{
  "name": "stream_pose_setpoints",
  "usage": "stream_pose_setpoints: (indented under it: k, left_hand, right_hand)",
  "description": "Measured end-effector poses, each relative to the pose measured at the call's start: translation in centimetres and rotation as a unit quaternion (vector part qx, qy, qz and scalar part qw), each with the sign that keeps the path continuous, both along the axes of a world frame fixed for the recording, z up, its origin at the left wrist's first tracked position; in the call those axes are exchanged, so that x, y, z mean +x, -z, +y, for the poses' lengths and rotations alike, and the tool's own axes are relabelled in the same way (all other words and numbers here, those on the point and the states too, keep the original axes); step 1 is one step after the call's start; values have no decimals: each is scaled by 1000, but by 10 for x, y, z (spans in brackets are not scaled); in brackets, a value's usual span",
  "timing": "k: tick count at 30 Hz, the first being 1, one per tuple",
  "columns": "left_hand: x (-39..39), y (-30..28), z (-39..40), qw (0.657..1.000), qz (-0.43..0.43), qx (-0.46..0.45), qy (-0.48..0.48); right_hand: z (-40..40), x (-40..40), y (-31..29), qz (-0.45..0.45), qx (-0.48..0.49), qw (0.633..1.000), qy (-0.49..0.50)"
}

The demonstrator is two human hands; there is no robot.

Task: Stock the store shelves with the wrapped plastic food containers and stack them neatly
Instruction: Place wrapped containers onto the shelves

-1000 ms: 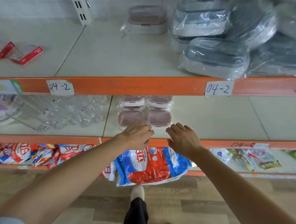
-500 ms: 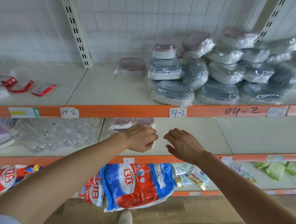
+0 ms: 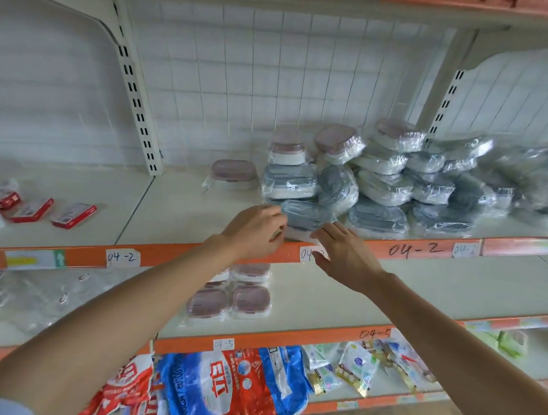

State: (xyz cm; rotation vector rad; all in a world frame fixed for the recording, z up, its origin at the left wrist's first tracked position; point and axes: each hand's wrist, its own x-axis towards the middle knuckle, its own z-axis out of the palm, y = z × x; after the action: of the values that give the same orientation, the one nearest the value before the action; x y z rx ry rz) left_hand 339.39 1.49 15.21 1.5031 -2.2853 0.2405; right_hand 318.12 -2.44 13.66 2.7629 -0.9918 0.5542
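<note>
We're standing at a white store shelving bay with orange price rails and a gridded back panel. The middle shelf [image 3: 177, 208] is carrying a loose heap of wrapped containers [image 3: 391, 181], grey-lidded and pink-lidded, piled unevenly toward the right. The lower shelf [image 3: 341, 293] is holding four pink-lidded packs [image 3: 230, 295] already sitting in a tidy block.

Both hands are reaching for the front grey container [image 3: 305, 213], which is lying at the shelf's front edge. The left hand [image 3: 255, 230] is at its left end with fingers curling in; we can't tell if it's actually gripping yet. The right hand [image 3: 343, 255] is hovering just below and in front, fingers straight and spread, holding nothing.

Handling, as we're judging it: light, rigid box under loose film. The wrap is looking slick and baggy, so pinching film alone is risking a slip or tear. Better clamping the hard short ends, one hand per side, lid up.

Risks: this container is partly propping the pile behind it, so pulling it out may be tipping the tilted grey pack [image 3: 337, 185] forward over the rail. The paper label [image 3: 308, 253] on the rail is sitting right under the right hand and could get snagged.

Open room: the left part of the middle shelf, beside the single pink pack [image 3: 233, 173], is giving free space, as is the lower shelf right of the block. Red cartons [image 3: 72, 214] are lying well apart on the left.
</note>
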Motion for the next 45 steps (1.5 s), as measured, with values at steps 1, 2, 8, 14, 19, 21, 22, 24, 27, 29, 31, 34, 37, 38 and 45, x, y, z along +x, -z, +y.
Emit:
stream_pose_setpoints:
  k: [1,2,8,14,19,21,22,24,27,29,31,34,37,38,45]
  left_hand:
    - [0,-2,-5,1000,-4,0,-6]
    - [0,-6,-10,1000,-3,-3,-14]
    - [11,-37,-45,996,32,15,-86]
    - [23,-52,-80,986,-16,102,-128]
    - [32,-57,-107,974,-20,176,-142]
    - [33,-54,-118,969,-25,200,-142]
    - [34,-51,-123,966,-31,213,-142]
    - [34,-45,-134,962,-47,227,-145]
    - [30,-40,-147,961,-56,225,-152]
    - [26,-42,-151,959,-59,233,-152]
    - [25,-44,-153,956,-65,245,-148]
    - [27,-44,-154,960,-63,234,-141]
    - [32,-43,-153,964,-52,213,-149]
    - [33,-44,-152,964,-53,209,-156]
    - [51,-49,-131,941,-35,261,-213]
  right_hand:
    - [-1,0,-8,20,3,1000,23]
    - [-3,-1,-14,37,5,998,42]
    - [-25,14,-41,76,66,991,84]
    - [-46,51,-41,88,169,973,132]
    - [-59,59,-31,192,201,944,176]
    - [-62,61,-29,217,189,940,183]
    - [-64,63,-28,222,188,939,185]
    - [-66,64,-27,220,192,938,187]
    - [-68,64,-25,209,198,939,186]
    - [-70,63,-24,197,203,942,183]
    - [-69,63,-23,187,207,944,177]
    - [-68,62,-24,180,206,947,170]
    - [-67,62,-25,178,206,948,167]
    - [-66,62,-25,177,207,948,166]
    - [-62,61,-26,181,200,949,163]
